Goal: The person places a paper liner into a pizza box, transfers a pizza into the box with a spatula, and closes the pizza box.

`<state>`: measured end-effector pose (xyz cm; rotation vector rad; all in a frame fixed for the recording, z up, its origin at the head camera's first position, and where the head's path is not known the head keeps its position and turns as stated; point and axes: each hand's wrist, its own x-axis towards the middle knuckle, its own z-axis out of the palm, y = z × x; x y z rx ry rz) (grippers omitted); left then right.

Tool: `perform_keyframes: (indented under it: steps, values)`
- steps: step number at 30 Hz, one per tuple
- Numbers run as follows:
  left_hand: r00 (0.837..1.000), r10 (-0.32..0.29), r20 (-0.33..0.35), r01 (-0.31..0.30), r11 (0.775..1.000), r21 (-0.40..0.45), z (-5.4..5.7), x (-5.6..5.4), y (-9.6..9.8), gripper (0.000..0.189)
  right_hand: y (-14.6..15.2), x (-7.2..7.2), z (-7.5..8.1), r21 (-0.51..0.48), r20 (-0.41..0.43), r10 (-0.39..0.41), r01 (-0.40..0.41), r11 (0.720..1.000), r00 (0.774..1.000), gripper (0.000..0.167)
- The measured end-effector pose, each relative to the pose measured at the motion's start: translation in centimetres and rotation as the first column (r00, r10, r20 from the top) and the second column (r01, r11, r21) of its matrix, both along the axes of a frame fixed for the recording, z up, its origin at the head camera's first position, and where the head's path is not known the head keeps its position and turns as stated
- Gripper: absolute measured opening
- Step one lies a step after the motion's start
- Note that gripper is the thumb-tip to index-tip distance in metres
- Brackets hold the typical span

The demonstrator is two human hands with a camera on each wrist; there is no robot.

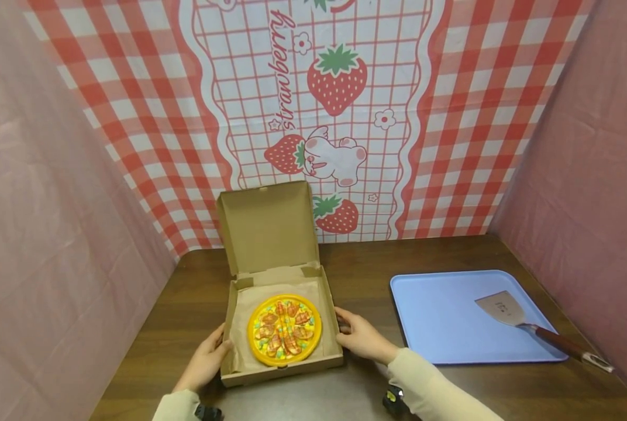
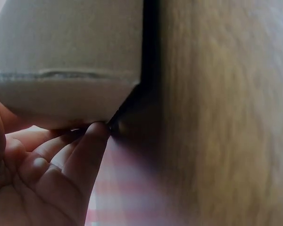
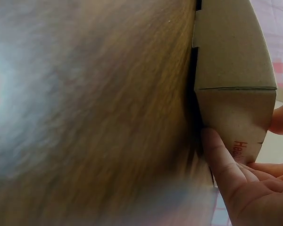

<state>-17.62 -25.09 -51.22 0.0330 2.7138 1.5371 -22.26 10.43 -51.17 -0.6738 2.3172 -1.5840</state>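
Observation:
A brown cardboard pizza box (image 1: 282, 372) stands on the table with its lid (image 1: 271, 231) raised. Inside, on brown paper (image 1: 244, 307), lies a round toy pizza (image 1: 284, 330) with a yellow rim. My left hand (image 1: 206, 358) grips the box's left wall, thumb at the rim and fingers along the outside. On the opposite wall, my right hand (image 1: 365, 337) holds the box the same way. Both wrist views show fingertips near the bottom edge, beside a dark gap over the table; whether the box is lifted, I cannot tell.
To the right lies a blue tray (image 1: 429, 316). A metal spatula (image 1: 503, 308) with a brown handle rests across its right side, the handle end sticking out past the rim. Behind the table hangs a strawberry-print checked cloth (image 1: 461, 146); pink curtains (image 1: 582, 193) flank both sides.

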Motion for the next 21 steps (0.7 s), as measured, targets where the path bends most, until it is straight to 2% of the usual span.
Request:
perform_keyframes:
  steps: [7,13,21]
  values:
    - [1.000,-0.013,-0.006,0.014,0.999,0.037,-0.1,-0.3,1.2,0.053,1.4,0.7,0.3,-0.005,0.021,-0.023,0.023,1.000,1.000,0.068]
    - [0.999,-0.033,-0.021,0.034,0.999,0.021,-0.1,-0.6,2.3,0.052,2.6,1.2,0.5,0.005,0.050,-0.049,0.048,0.999,0.998,0.071]
    - [0.998,-0.063,-0.027,0.064,0.998,0.018,-0.2,-0.8,3.5,0.052,3.9,2.0,0.6,0.032,0.039,-0.074,0.072,0.997,0.997,0.072]
